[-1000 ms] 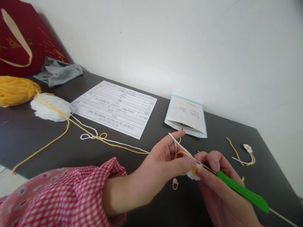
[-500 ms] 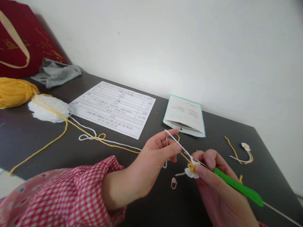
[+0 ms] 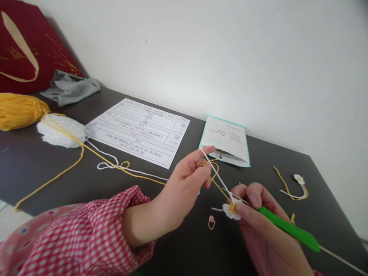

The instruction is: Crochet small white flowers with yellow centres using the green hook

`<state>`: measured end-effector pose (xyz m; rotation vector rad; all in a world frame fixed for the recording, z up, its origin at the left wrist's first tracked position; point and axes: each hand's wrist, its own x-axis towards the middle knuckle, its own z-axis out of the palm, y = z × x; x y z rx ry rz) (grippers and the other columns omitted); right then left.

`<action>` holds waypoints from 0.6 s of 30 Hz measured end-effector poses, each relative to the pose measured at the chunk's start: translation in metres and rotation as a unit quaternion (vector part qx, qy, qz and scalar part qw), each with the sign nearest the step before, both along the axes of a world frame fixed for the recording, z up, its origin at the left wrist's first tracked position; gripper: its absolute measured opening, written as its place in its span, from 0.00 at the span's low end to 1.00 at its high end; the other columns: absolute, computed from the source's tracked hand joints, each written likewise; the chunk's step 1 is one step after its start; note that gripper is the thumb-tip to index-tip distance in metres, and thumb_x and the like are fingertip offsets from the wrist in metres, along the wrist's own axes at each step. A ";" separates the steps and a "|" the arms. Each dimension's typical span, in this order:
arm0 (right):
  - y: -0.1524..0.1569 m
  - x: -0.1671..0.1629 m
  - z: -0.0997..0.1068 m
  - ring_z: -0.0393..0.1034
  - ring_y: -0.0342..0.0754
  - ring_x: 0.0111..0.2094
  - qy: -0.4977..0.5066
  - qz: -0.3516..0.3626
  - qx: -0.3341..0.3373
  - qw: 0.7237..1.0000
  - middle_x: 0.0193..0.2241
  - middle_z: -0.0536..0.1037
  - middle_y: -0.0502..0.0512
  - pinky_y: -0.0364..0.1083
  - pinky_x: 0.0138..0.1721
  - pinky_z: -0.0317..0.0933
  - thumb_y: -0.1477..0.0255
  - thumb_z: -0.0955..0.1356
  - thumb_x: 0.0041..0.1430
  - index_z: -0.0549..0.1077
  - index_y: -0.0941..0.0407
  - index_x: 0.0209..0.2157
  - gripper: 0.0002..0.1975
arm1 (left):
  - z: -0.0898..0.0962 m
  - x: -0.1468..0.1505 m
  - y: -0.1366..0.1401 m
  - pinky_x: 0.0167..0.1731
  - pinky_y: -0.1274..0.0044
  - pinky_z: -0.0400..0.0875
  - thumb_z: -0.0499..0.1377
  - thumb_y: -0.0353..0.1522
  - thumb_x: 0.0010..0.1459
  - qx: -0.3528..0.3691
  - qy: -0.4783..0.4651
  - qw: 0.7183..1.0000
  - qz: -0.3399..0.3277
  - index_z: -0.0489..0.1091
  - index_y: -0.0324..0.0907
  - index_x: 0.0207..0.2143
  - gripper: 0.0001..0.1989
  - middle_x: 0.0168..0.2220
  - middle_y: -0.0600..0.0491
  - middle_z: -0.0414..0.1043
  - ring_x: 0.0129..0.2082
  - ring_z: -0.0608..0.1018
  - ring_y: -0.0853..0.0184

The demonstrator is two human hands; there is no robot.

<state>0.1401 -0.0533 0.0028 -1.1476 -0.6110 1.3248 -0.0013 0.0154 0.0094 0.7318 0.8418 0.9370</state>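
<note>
My left hand has its index finger stretched out and the other fingers curled. White yarn loops over that index finger and runs taut down to a small crocheted flower, white with a yellow middle. A yellow strand also passes from my left hand to the flower. Closed around a crochet hook with a green handle, my right hand also pinches the flower between thumb and fingers. The hook's metal shaft lies at the flower's top edge, with white yarn around it. A pink stitch marker lies below the flower.
At left lie a yellow skein and a white yarn ball, beside a grey cloth and red bag. A printed sheet and white packet lie behind my hands. Another small flower lies at right.
My left index finger has straightened and risen slightly, and its thumb has drawn back from the yarn. The flower has turned to show more of its face. My right hand stays nearly in place.
</note>
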 end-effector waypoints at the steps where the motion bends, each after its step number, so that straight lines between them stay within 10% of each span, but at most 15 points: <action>1: 0.000 -0.001 0.000 0.65 0.45 0.26 -0.005 -0.011 0.004 1.000 0.25 0.71 0.47 0.43 0.29 0.65 0.72 0.78 0.44 0.67 0.53 0.24 0.16 | -0.001 0.000 -0.001 0.31 0.76 0.57 0.57 0.28 0.59 0.009 0.007 1.000 -0.002 0.68 0.41 0.57 0.22 0.24 0.61 0.62 0.26 0.61 0.73; 18: 0.002 0.001 0.006 0.68 0.42 0.26 0.036 -0.010 0.016 0.999 0.25 0.73 0.46 0.39 0.28 0.67 0.77 0.77 0.44 0.68 0.53 0.23 0.14 | 0.000 -0.005 0.007 0.31 0.75 0.62 0.53 0.29 0.59 0.147 0.120 0.980 -0.053 0.61 0.38 0.64 0.29 0.24 0.61 0.62 0.25 0.66 0.71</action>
